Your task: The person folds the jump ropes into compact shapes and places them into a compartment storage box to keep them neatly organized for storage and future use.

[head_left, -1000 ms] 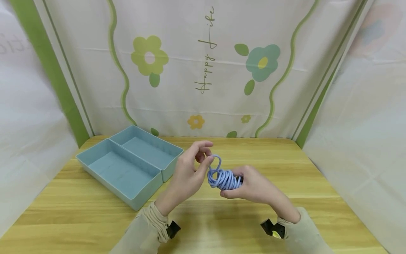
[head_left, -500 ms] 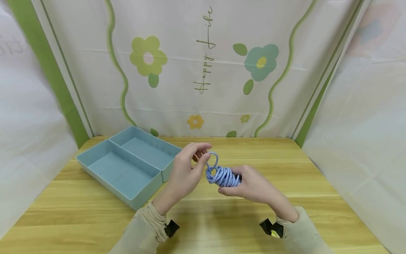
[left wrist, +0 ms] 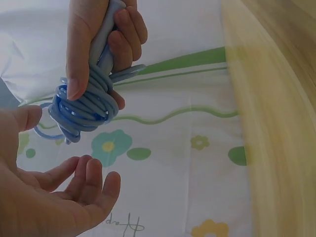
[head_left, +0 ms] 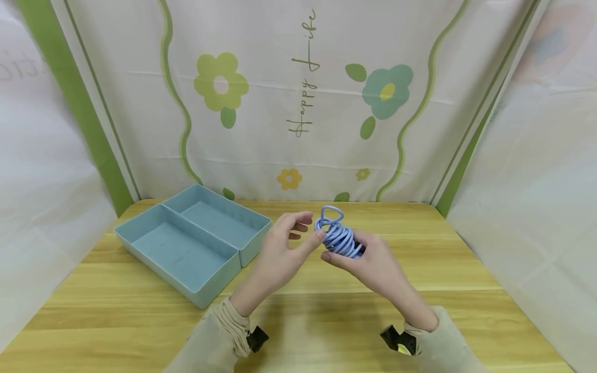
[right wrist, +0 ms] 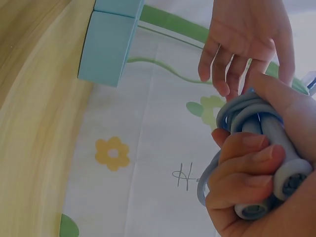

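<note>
A light blue jump rope [head_left: 339,239] is wound in tight coils around its own two handles, held above the table. My right hand [head_left: 380,264] grips the handles; the right wrist view shows its fingers curled round them and their hollow handle ends [right wrist: 294,178]. A small loop of the cord sticks up from the far end of the coils. My left hand [head_left: 284,254] is beside the coils with fingers spread and loosely bent, its thumb tip overlapping the coils in the head view. In the left wrist view a gap shows between that hand's fingers and the wound cord [left wrist: 84,111].
Two light blue rectangular bins [head_left: 200,290] stand side by side at the left of the wooden table [head_left: 466,321]. A white curtain [head_left: 261,129] printed with flowers hangs behind the table, with more cloth at both sides.
My left hand has let go of the cord loop it pinched, and its fingers have spread. My right hand has raised and tilted the wound jump rope, so the loop now stands free.
</note>
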Tool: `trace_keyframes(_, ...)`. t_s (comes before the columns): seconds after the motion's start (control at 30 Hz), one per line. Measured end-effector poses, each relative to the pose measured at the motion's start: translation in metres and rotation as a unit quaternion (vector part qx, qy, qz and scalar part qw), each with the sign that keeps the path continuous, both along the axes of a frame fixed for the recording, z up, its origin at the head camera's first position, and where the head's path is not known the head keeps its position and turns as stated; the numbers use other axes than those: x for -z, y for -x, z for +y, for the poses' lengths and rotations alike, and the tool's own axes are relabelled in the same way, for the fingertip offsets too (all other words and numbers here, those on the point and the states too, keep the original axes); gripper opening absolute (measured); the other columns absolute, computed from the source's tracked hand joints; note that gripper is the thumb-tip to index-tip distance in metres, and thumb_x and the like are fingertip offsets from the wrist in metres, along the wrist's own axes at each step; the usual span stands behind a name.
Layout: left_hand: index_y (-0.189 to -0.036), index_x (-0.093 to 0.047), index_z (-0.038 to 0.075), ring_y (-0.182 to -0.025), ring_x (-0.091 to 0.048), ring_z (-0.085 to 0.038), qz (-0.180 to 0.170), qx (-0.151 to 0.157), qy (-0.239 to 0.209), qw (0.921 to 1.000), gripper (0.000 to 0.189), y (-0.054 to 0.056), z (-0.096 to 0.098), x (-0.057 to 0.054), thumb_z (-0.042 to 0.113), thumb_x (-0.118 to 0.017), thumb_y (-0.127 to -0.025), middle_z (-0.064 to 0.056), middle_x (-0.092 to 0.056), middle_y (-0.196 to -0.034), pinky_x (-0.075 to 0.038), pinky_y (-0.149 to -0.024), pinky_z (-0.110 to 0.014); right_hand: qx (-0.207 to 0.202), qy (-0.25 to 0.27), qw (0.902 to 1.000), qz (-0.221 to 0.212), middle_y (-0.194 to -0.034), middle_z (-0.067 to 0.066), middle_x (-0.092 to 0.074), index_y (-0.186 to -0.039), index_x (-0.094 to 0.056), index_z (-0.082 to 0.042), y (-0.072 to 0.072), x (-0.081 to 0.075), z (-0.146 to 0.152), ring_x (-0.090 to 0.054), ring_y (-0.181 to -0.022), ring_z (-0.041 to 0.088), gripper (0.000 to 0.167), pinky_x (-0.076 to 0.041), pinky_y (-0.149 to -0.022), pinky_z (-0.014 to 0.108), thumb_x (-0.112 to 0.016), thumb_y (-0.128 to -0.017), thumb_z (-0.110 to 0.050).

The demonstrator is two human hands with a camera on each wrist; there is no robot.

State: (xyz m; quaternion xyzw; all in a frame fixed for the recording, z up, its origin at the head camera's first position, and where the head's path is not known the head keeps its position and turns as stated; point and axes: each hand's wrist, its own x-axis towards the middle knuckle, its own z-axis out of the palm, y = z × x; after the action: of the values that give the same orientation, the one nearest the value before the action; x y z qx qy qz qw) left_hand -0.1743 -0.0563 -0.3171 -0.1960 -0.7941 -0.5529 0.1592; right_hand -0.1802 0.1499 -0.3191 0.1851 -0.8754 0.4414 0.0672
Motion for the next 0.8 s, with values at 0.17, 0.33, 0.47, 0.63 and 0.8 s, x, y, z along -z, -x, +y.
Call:
trace_keyframes(0.17,-0.131,-0.059,0.012,-0.105,-0.056,-0.015,-0.077,0.007,-0.042,0.9961,0.056,-0.004,0.004,0.001,0.049,-0.069,-0.090,0.001,-0.060,-0.117,-0.048,-0.091,-0.037,0.004,0.013,0.9999,0.003,-0.083,-0.003,-0.068,-0.100,-0.070,-0.021,-0.003,-0.001,-0.001,-0.063,-0.067,0.018,0.042,-0.053,-0.055,0.035,-0.082,-0.075,-0.053)
trace_keyframes(0.33,-0.130,-0.061,0.011,-0.106,-0.059,-0.018,-0.149,0.009,-0.116,0.9820,0.057,-0.007,0.004,0.005,0.050,-0.069,-0.089,-0.001,-0.063,-0.118,-0.049,-0.092,-0.041,0.007,0.011,0.9999,0.002,-0.083,-0.002,-0.067,-0.102,-0.069,-0.020,-0.005,-0.004,-0.003,-0.062,-0.067,0.019,0.045,-0.053,-0.055,0.036,-0.081,-0.076,-0.054)
trace_keyframes(0.47,-0.129,-0.061,0.007,-0.107,-0.059,-0.024,-0.195,0.037,-0.166,0.9660,0.058,-0.012,0.004,0.010,0.050,-0.068,-0.090,-0.007,-0.064,-0.117,-0.052,-0.089,-0.039,0.006,0.015,0.9999,0.001,-0.083,0.000,-0.066,-0.104,-0.069,-0.016,-0.006,-0.006,-0.006,-0.061,-0.068,0.020,0.047,-0.052,-0.056,0.036,-0.081,-0.076,-0.053)
trace_keyframes(0.63,-0.129,-0.060,0.002,-0.106,-0.061,-0.024,-0.214,0.063,-0.199,0.9541,0.056,-0.019,0.008,0.012,0.044,-0.068,-0.092,-0.010,-0.064,-0.115,-0.052,-0.089,-0.036,-0.006,0.016,0.9998,-0.004,-0.084,0.000,-0.066,-0.105,-0.068,-0.016,-0.010,-0.005,-0.009,-0.060,-0.068,0.018,0.047,-0.051,-0.055,0.034,-0.080,-0.078,-0.052)
trace_keyframes(0.8,-0.129,-0.061,0.004,-0.106,-0.061,-0.022,-0.212,0.068,-0.204,0.9531,0.055,-0.023,0.013,0.011,0.042,-0.071,-0.091,-0.008,-0.064,-0.118,-0.052,-0.089,-0.038,-0.021,0.011,0.9997,0.002,-0.081,0.001,-0.062,-0.110,-0.063,-0.012,-0.013,-0.004,-0.009,-0.054,-0.063,0.017,0.042,-0.047,-0.052,0.032,-0.079,-0.084,-0.041)
